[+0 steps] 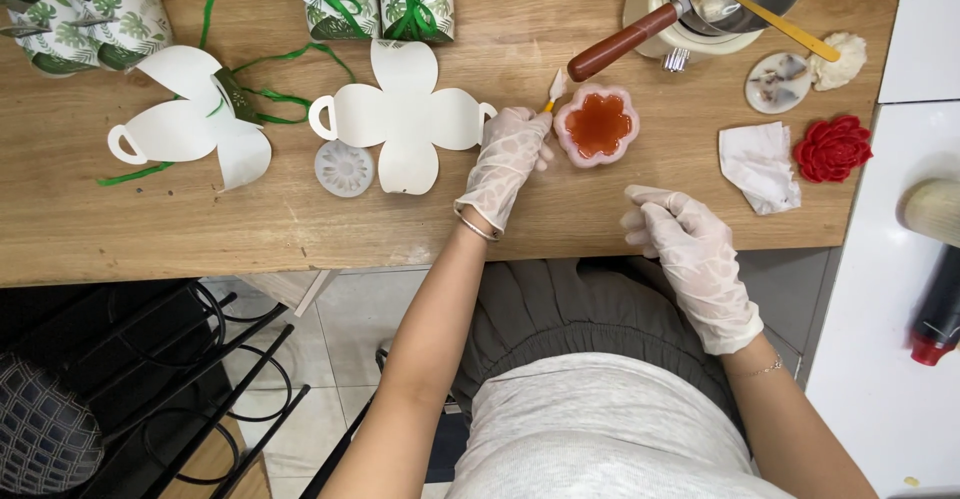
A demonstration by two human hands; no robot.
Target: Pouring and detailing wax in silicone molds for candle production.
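A person sits at a wooden table [300, 229], both hands in thin white gloves. The left hand [508, 159] holds a small brush [555, 89], its tip just beside a pink flower mould [597, 126] filled with red-orange wax. The right hand [685, 244] rests on the table edge, loosely curled and holding nothing. Near it lie a crumpled tissue [760, 164] and a red flower [832, 147]. Left of the mould lies a flat white box cutout [400, 114], with a round white disc [344, 168] beside it.

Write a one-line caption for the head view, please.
Gloved left hand holds a small brush beside a pink flower mould; right hand rests on the wooden table.
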